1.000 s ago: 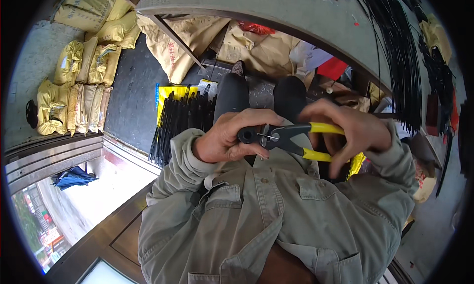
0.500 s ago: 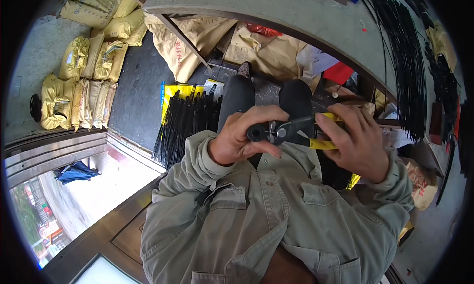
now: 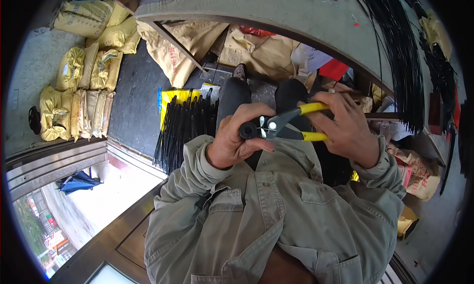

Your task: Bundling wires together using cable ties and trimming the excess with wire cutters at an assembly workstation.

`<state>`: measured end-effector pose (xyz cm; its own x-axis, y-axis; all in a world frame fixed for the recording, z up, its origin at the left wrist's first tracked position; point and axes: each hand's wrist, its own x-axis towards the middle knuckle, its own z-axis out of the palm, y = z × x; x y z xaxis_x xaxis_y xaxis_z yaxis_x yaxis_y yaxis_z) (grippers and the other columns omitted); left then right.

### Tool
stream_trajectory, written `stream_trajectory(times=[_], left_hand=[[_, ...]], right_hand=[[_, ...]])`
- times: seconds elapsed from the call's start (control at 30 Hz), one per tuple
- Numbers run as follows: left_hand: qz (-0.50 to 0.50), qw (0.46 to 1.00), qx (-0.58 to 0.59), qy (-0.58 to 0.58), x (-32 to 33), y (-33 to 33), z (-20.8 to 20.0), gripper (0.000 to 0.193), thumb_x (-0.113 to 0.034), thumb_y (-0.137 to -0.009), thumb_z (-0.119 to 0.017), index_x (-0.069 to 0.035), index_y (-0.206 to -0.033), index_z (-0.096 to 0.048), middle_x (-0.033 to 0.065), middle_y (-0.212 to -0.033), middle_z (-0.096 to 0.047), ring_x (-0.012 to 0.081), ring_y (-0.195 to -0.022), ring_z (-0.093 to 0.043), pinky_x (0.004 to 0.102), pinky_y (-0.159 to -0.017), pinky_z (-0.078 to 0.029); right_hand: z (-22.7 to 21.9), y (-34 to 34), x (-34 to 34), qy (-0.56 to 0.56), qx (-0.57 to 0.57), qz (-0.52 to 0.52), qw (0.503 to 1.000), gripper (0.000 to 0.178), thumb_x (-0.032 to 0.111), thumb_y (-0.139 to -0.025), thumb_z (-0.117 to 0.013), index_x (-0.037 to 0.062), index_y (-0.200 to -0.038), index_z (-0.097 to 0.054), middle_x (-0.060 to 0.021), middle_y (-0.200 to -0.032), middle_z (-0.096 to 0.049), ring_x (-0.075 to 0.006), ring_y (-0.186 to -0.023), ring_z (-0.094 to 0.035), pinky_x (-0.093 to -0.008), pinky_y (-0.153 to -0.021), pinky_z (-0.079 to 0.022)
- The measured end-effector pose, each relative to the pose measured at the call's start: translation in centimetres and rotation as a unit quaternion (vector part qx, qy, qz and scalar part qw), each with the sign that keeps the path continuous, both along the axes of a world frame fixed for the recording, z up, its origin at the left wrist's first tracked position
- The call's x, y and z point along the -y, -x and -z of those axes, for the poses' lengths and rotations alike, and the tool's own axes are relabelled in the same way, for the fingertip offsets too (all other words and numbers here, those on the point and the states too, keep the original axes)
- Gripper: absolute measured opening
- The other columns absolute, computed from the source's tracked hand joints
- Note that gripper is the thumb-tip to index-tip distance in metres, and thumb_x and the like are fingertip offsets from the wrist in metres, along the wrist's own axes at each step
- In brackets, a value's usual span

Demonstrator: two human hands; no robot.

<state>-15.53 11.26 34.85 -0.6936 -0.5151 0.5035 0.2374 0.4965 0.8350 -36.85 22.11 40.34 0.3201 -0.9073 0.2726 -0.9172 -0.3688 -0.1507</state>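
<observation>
My left hand (image 3: 232,143) is closed around a black round part with a hole in its end (image 3: 248,130). Its thumb and forefinger lie to either side of the part. From the right, the silver jaws of a pair of cutting pliers (image 3: 289,117) reach up to this part, between thumb and forefinger. Whether the jaws bite on anything is too small to tell. My right hand (image 3: 348,128) grips the pliers by their yellow handles, which stand spread apart. Both hands are in front of my chest, above my lap.
A bundle of thin black strips (image 3: 185,126) lies on yellow sheeting left of my legs. More black strips (image 3: 400,62) hang over the grey tabletop (image 3: 276,10). Filled yellow sacks (image 3: 74,69) line the left wall. A blue umbrella (image 3: 79,182) stands beyond the doorway.
The pliers have turned so that their jaws and pivot show more plainly, and their handles look farther apart. My left hand keeps its hold on the black part. The whole view has shifted slightly.
</observation>
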Motion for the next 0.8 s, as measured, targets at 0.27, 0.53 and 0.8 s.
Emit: stream_trajectory(times=[0.27, 0.53, 0.8], left_hand=[[-0.145, 0.975, -0.098, -0.134, -0.6, 1.5, 1.2, 0.055, -0.047, -0.089, -0.037, 0.003, -0.107, -0.051, 0.0077, -0.080, -0.055, 0.0124, -0.062, -0.050, 0.0234, -0.058, -0.039], [-0.194, 0.957, -0.084, -0.196, 1.8, 2.3, 2.6, 0.075, -0.060, -0.087, -0.022, 0.007, -0.103, -0.050, 0.0005, -0.056, -0.042, 0.0067, -0.047, -0.035, 0.0204, -0.044, -0.026], [-0.128, 0.970, -0.055, -0.199, 2.7, 2.6, 2.3, 0.070, -0.057, -0.089, -0.026, 0.007, -0.102, -0.050, 0.0007, -0.053, -0.039, 0.0063, -0.046, -0.034, 0.0209, -0.044, -0.025]], right_hand=[[6.1, -1.1, 2.5, 0.079, 0.110, 0.025, 0.990, 0.025, 0.015, -0.067, -0.067, 0.0023, -0.089, -0.062, -0.0103, -0.086, -0.052, -0.0236, -0.071, -0.055, -0.0319, -0.064, -0.045], [4.5, -0.1, 9.3, -0.163, 0.675, 0.142, 0.706, 0.016, 0.010, -0.082, -0.057, -0.0026, -0.091, -0.062, -0.0030, -0.072, -0.055, -0.0089, -0.065, -0.051, -0.0221, -0.060, -0.041], [4.2, 16.6, 29.1, 0.097, 0.302, 0.314, 0.895, 0.021, 0.015, -0.074, -0.064, 0.0024, -0.092, -0.064, -0.0101, -0.079, -0.062, -0.0253, -0.075, -0.062, -0.0352, -0.062, -0.046]])
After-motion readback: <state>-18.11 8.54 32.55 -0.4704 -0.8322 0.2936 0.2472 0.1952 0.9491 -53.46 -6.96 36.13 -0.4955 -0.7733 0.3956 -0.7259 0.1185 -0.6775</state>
